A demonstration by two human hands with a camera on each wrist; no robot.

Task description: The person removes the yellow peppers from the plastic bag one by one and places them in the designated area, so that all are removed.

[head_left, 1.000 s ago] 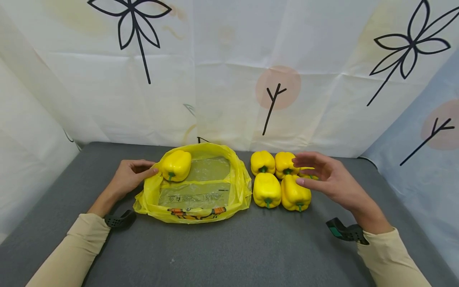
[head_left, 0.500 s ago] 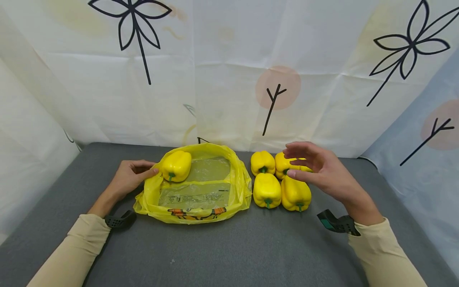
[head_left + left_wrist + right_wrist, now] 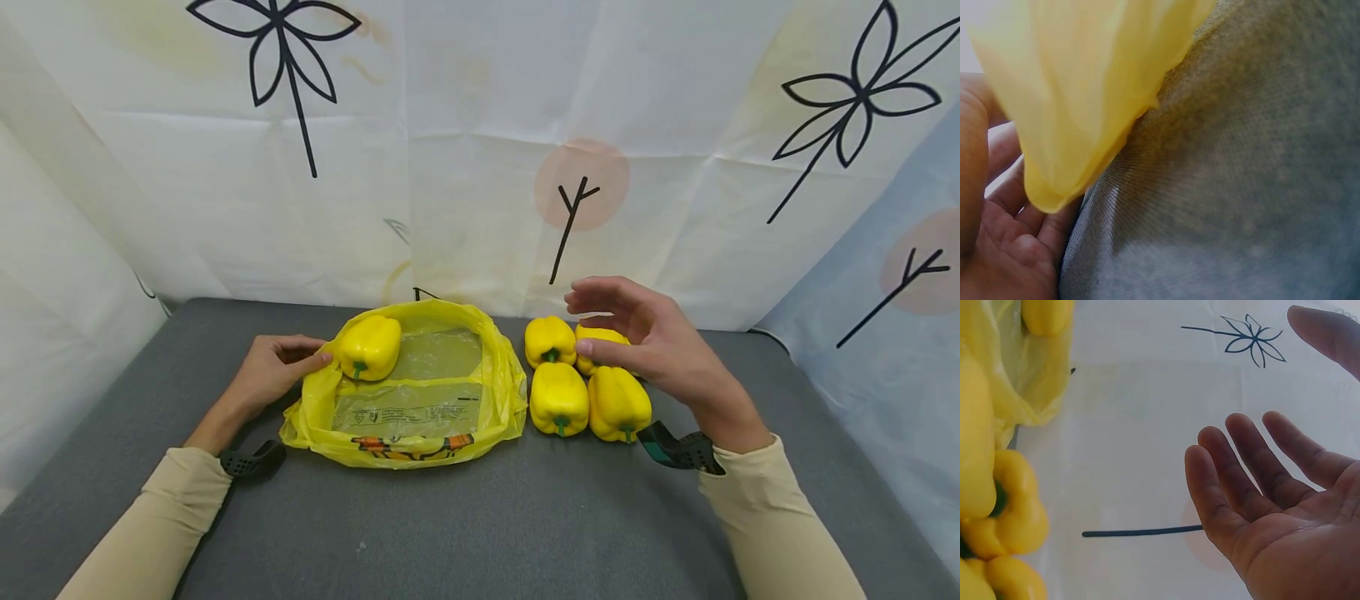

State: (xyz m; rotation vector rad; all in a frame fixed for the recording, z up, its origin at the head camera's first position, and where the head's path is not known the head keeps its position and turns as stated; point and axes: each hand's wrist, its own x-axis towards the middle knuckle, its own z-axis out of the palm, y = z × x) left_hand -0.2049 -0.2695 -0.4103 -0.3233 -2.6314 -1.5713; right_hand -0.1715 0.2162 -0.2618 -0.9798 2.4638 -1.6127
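A yellow plastic bag [image 3: 506, 392] lies open-mouthed on the grey table, a yellow bell pepper [image 3: 370, 348] inside at its left. My left hand [image 3: 262, 377] pinches the bag's left rim; the left wrist view shows the yellow film [image 3: 1085, 94] between thumb and fingers. Right of the bag stand several more bell peppers in two rows, including a front left pepper [image 3: 558, 400] and a front right pepper [image 3: 619, 406]. Above the back right pepper [image 3: 600, 335], partly covering it, hovers my right hand [image 3: 660, 350], fingers spread and holding nothing.
A white cloth backdrop [image 3: 480, 208] with plant drawings rises behind the grey table [image 3: 450, 533]. More cloth hangs at the left and right sides. Each wrist wears a dark strap, such as the right strap [image 3: 678, 450].
My right hand has moved left and slightly upward over the back peppers. The left hand, the bag and the peppers have stayed in place.
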